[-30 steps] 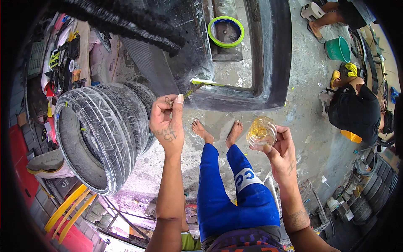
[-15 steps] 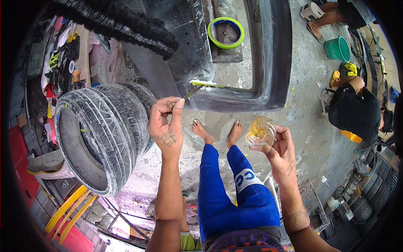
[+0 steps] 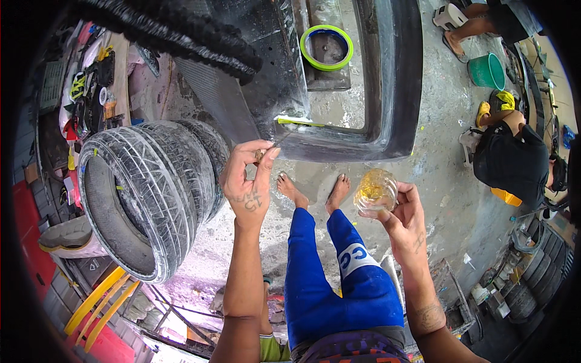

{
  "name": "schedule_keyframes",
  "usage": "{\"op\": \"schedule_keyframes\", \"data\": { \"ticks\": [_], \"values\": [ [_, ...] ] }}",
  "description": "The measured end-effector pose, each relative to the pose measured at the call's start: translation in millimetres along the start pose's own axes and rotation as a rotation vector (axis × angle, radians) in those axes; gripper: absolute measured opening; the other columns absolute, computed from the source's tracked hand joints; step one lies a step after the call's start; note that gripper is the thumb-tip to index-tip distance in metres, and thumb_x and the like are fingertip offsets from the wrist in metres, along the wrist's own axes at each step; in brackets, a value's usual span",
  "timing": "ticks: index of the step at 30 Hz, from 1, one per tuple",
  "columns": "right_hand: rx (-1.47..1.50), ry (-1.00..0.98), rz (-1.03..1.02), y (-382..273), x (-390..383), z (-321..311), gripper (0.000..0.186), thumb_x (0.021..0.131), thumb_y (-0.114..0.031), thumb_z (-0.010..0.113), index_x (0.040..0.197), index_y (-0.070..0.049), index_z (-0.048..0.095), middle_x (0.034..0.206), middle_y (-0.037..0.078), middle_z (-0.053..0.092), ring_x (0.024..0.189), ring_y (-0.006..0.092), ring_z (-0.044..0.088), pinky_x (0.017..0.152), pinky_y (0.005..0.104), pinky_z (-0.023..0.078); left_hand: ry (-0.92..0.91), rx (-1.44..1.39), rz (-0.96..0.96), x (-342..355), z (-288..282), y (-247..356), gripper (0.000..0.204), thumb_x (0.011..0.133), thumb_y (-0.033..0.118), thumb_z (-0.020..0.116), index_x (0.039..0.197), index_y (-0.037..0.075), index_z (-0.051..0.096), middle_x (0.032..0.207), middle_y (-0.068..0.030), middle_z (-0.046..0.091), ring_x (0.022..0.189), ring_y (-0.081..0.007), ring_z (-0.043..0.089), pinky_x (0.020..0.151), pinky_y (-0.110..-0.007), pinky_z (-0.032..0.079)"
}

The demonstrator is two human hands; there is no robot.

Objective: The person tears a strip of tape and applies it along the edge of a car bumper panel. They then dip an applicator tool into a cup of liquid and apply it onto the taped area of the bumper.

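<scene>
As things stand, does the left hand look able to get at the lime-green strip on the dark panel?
Probably yes: in the picture, the left hand is below and left of the lime-green strip, with nothing visibly blocking the way, though it holds a thin tool.

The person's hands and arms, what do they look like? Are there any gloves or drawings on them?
No gloves, and no sleeves on the forearms. The left hand has dark tattoo-like markings near the wrist. The right hand has a smaller dark mark by its wrist, with a bigger dark design farther down that arm.
</scene>
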State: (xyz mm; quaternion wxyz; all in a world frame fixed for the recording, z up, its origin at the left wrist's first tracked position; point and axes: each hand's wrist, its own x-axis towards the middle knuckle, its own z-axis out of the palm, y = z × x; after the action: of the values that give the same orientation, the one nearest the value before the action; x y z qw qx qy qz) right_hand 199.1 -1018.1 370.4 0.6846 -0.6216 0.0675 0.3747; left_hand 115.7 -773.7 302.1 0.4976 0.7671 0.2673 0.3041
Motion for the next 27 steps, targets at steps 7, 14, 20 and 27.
{"op": "schedule_keyframes", "data": {
  "ticks": [7, 14, 20, 27],
  "values": [
    [-0.021, 0.009, -0.018, -0.1, -0.7, 2.0, 0.050, 0.085, -0.009, 0.069, 0.124, 0.005, 0.040, 0.121, 0.018, 0.053, 0.112, 0.0267, 0.061, 0.095, 0.0430, 0.056, -0.021, 0.055, 0.012, 1.1, -2.9, -1.4, 0.015, 0.083, -0.004, 0.073, 0.080, -0.001, 0.059, 0.093, -0.0114, 0.071, 0.079, -0.0199, 0.066, 0.071, -0.030, 0.051],
    [-0.030, 0.009, -0.009, -3.3, -0.2, 2.4, 0.051, 0.085, -0.010, 0.070, 0.124, 0.006, 0.040, 0.120, 0.018, 0.053, 0.112, 0.0260, 0.061, 0.096, 0.0420, 0.055, -0.027, 0.061, 0.038, 2.5, -2.5, 1.6, 0.014, 0.083, -0.004, 0.073, 0.081, -0.001, 0.059, 0.093, -0.0115, 0.071, 0.079, -0.0199, 0.066, 0.069, -0.031, 0.051],
    [0.025, -0.017, 0.021, -5.8, 0.4, 3.9, 0.048, 0.084, 0.001, 0.066, 0.124, 0.004, 0.039, 0.123, 0.016, 0.053, 0.117, 0.0208, 0.058, 0.097, 0.0308, 0.050, -0.029, 0.069, 0.065, 3.5, -4.6, -1.3, 0.013, 0.083, -0.004, 0.073, 0.082, -0.001, 0.060, 0.093, -0.0112, 0.071, 0.078, -0.0202, 0.065, 0.069, -0.031, 0.051],
    [0.033, -0.017, 0.026, -8.0, 1.5, 4.7, 0.049, 0.084, 0.000, 0.068, 0.123, 0.004, 0.039, 0.123, 0.016, 0.053, 0.116, 0.0216, 0.058, 0.097, 0.0319, 0.050, -0.044, 0.093, 0.092, 4.4, -2.6, 0.2, 0.013, 0.083, -0.004, 0.073, 0.082, -0.001, 0.060, 0.093, -0.0112, 0.071, 0.077, -0.0202, 0.065, 0.069, -0.031, 0.051]
  ]
}}
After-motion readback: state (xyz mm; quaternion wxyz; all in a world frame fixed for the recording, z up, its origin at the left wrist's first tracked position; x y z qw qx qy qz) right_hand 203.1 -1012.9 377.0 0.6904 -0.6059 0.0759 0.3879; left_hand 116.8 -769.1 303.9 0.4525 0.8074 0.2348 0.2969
